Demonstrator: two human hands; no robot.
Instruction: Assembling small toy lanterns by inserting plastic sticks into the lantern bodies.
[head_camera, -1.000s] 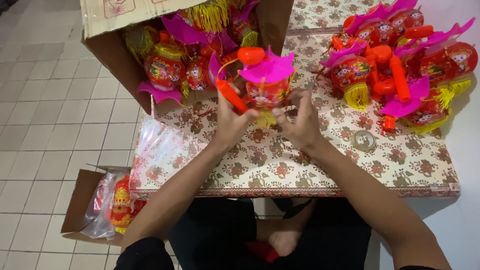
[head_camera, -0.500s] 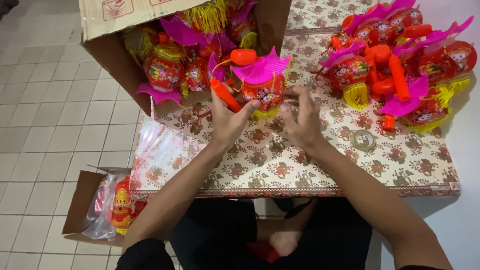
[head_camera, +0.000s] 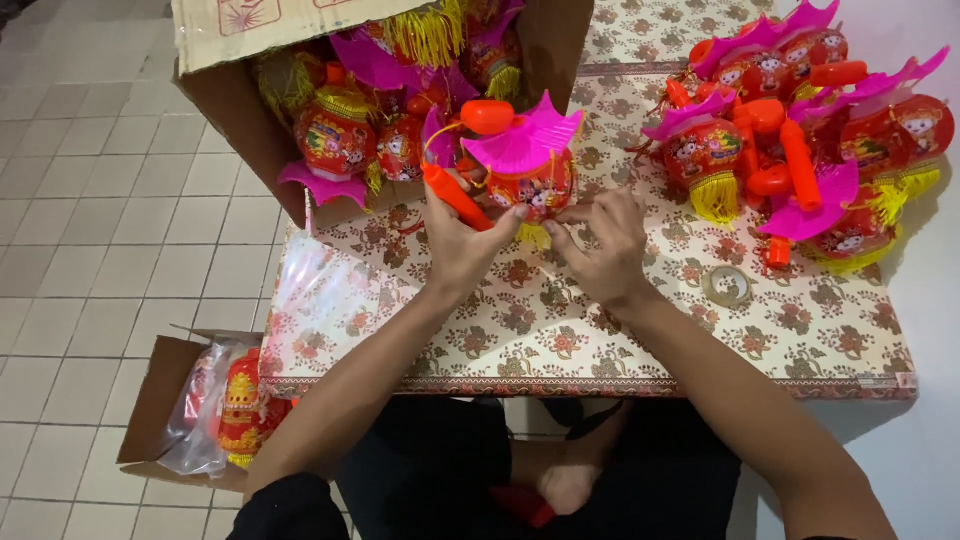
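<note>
Both hands had drawn the red lantern (head_camera: 525, 185) slightly nearer; the left hand (head_camera: 462, 245) gripped its orange handle (head_camera: 455, 195), the right hand (head_camera: 600, 240) pinched its lower side. It stood upright near the table's (head_camera: 600, 330) far-left edge, pink roof up, long axis vertical. Finished lanterns (head_camera: 800, 150) crowded the far-right corner; more waited in the carton (head_camera: 250, 110)

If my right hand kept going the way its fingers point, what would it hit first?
The right hand points up-left at the lantern it already touches; beyond that, probably the cardboard box, though depth is unclear.
</note>
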